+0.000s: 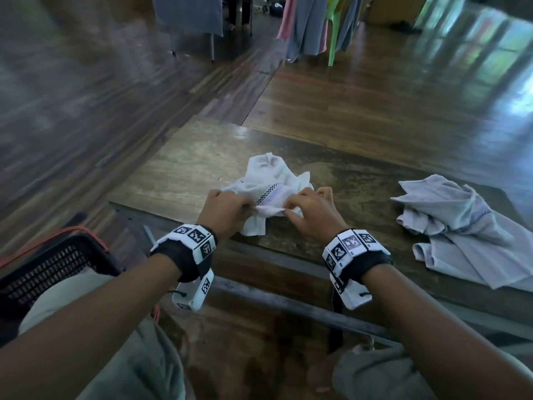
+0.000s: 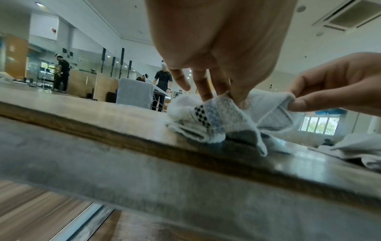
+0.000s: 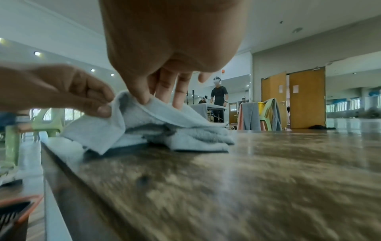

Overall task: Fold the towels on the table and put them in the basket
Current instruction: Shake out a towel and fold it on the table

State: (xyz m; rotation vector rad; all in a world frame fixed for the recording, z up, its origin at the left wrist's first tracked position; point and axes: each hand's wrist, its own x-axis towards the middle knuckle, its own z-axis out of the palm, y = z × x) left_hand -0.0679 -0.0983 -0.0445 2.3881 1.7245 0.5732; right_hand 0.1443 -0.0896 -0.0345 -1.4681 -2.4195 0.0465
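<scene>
A crumpled white towel [image 1: 271, 180] with a black checkered band lies near the front edge of the wooden table [image 1: 178, 174]. My left hand [image 1: 250, 207] pinches its near hem on the left, and my right hand [image 1: 288, 211] pinches the same hem a little to the right. In the left wrist view the left hand [image 2: 233, 99] grips the towel [image 2: 216, 120] beside the checkered band. The right wrist view has the right hand [image 3: 148, 100] holding a raised fold of the towel [image 3: 181, 132]. A black basket [image 1: 57, 264] with an orange rim stands below the table at the left.
A second, pale lilac-grey towel [image 1: 461, 226] lies crumpled on the table's right side. Bare tabletop stretches behind the white towel. Chairs draped with cloths [image 1: 311, 24] stand on the wooden floor beyond. People stand at other tables far off.
</scene>
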